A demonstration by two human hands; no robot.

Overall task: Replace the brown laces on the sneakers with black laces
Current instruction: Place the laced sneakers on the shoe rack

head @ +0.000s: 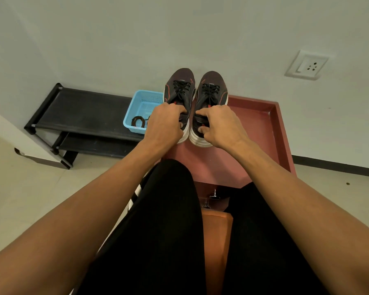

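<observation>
On rack (79, 109), blue basket (129, 112) w/ brown laces (138, 121); L grip (165, 122), R grip (219, 126) clamp sneakers (180, 80).

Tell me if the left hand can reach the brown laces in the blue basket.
Probably yes: the open-topped blue basket sits right beside the left hand, nothing covering the brown laces. The hand must first release the sneaker it grips.

light: even, soft, dimmish | shadows: faint | focus: sharp | edges: wide-angle warp
</observation>
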